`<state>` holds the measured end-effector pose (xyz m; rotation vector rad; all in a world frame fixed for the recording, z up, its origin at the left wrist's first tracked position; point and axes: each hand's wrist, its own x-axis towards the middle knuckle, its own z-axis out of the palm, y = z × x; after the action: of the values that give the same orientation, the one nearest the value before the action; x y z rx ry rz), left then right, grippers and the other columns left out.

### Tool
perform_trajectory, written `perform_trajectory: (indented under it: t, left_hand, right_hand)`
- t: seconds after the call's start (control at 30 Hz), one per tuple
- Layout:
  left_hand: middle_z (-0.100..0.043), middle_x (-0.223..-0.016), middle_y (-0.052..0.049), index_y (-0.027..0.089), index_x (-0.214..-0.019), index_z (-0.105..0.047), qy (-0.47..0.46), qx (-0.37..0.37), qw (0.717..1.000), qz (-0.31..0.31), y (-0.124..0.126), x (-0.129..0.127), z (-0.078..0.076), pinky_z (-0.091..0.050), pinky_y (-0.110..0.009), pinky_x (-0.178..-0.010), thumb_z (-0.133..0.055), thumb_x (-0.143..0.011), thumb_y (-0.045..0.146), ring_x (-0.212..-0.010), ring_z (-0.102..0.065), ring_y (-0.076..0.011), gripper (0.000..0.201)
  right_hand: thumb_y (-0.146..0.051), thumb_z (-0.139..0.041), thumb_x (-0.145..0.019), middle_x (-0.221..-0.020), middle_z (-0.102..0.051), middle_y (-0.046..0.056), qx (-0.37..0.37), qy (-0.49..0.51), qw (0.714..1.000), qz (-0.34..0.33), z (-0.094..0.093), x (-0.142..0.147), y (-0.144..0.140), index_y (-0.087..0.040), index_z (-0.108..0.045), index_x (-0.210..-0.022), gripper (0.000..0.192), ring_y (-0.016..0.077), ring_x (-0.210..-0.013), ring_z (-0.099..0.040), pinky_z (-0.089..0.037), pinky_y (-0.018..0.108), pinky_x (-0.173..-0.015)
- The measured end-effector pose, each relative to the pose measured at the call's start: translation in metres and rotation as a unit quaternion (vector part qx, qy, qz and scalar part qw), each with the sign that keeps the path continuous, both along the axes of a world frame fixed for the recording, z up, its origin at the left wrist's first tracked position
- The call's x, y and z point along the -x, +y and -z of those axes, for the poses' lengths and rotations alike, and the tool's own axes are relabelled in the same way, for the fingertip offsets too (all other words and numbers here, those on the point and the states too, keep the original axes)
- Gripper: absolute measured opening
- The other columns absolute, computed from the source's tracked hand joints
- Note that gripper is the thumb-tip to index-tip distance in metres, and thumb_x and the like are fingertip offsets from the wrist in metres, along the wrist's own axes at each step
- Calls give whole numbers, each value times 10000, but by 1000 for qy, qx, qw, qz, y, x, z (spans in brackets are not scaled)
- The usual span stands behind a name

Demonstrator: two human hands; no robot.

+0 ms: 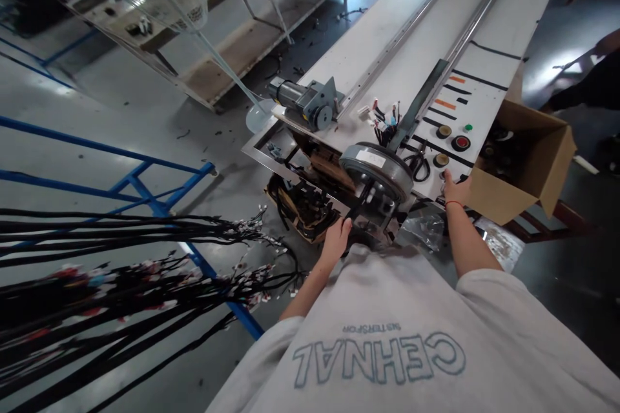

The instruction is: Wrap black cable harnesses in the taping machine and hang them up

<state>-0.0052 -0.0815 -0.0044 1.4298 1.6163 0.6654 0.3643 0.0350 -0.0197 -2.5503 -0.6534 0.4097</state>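
1. Plainly, from the head camera, the round drum (393,172) sits at the counter's (349,55) near edge.
2. It looks stiff, smooth and probably heavy; hold its rim.
3. Left hand (336,239) is beside it, right hand (457,191) at the near right corner; whether the fingers (448,179) grip, I cannot tell.

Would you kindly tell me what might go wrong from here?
The left hand is near the round grey metal drum, which might pinch it if turned. The black-handled scissors lie close to that drum and could be knocked. The open brown cardboard box stands beside the right hand and might be bumped.
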Motion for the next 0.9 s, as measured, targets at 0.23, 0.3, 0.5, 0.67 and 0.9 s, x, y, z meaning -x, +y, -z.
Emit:
perform_trajectory:
  t: [0.23, 0.3, 0.5, 0.67, 0.9]
  left_hand:
    - [-632, -692, -50, 208, -729, -551, 24, -22, 999, 4, 28, -16, -7, -434, -294, -706, -382, -988, 484, -680, -615, -188, 415]
    - [-611, -663, -35, 212, -702, -535, 14, -22, 1000, 10, 33, -18, -8, -428, -286, -699, -376, -987, 492, -668, -601, -179, 430]
    - [-508, -562, 20, 208, -714, -520, -96, 42, 994, 15, 43, -16, -7, -416, -261, -581, -342, -975, 558, -536, -498, -137, 472]
    - [-593, -642, 15, 202, -835, -558, -145, 50, 986, 66, 56, -15, -13, -463, -261, -598, -472, -919, 556, -580, -569, -142, 374]
    - [-562, -562, 19, 196, -729, -566, -138, 58, 986, 75, 62, -24, -10, -442, -266, -585, -476, -921, 548, -540, -533, -135, 411]
  right_hand:
    - [-658, -630, -833, -1291, -607, 246, 8, -6, 1000, 3, 1, -1, -1, -96, -410, -1469, 877, 407, -1201, -576, -437, 535, -1010]
    - [-659, -632, -830, -1288, -610, 248, 9, -12, 1000, 7, 1, -1, -1, -95, -423, -1461, 871, 409, -1196, -582, -437, 536, -1010]
    - [-651, -630, -836, -1309, -597, 257, 6, -17, 1000, 5, 3, -1, -1, -84, -399, -1482, 890, 397, -1213, -575, -433, 519, -1024]
    - [-669, -608, -842, -1325, -588, 250, -2, -18, 1000, -4, 4, -1, -2, -83, -393, -1471, 886, 388, -1210, -575, -437, 502, -1018]
    - [-669, -612, -848, -1314, -585, 265, 0, -9, 1000, -2, 0, 1, -2, -57, -388, -1461, 895, 391, -1206, -567, -426, 498, -1022]
